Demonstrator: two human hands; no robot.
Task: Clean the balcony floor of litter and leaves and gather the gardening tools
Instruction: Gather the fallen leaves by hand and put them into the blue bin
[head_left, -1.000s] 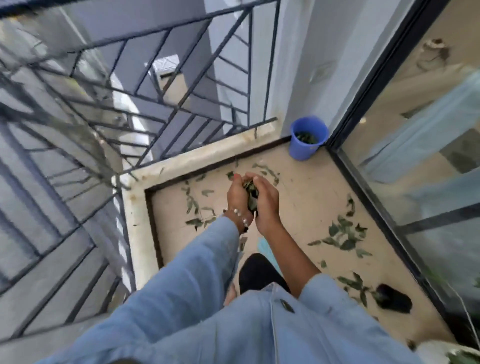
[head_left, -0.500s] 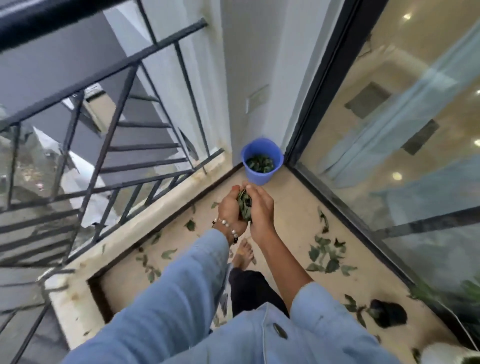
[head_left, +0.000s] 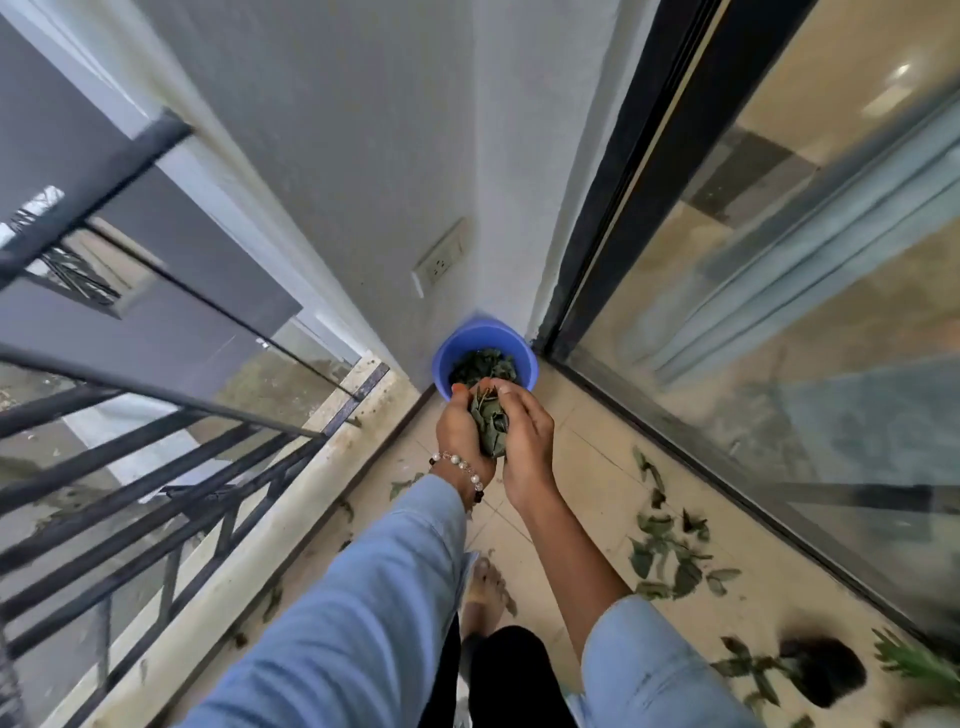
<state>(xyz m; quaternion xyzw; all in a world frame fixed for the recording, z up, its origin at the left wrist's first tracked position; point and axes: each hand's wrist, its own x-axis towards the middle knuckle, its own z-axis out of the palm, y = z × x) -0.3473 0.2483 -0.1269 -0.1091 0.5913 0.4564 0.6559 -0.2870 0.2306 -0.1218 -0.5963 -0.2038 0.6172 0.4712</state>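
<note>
My left hand (head_left: 460, 434) and my right hand (head_left: 527, 436) are cupped together around a bunch of green leaves (head_left: 488, 423), just over the near rim of a blue bucket (head_left: 451, 353). The bucket stands in the balcony corner and holds dark leaves inside. A pearl bracelet sits on my left wrist. More loose leaves (head_left: 667, 556) lie scattered on the beige tiled floor at the right.
A black metal railing (head_left: 156, 467) on a pale stone ledge runs along the left. A glass sliding door with a black frame (head_left: 649, 171) lines the right. A dark object (head_left: 826, 670) and a green plant (head_left: 919, 665) sit at the lower right. My bare foot (head_left: 485, 592) is below my arms.
I have stepped closer to the corner. Both hands, still holding the leaves, have moved forward from over the floor to the bucket's rim.
</note>
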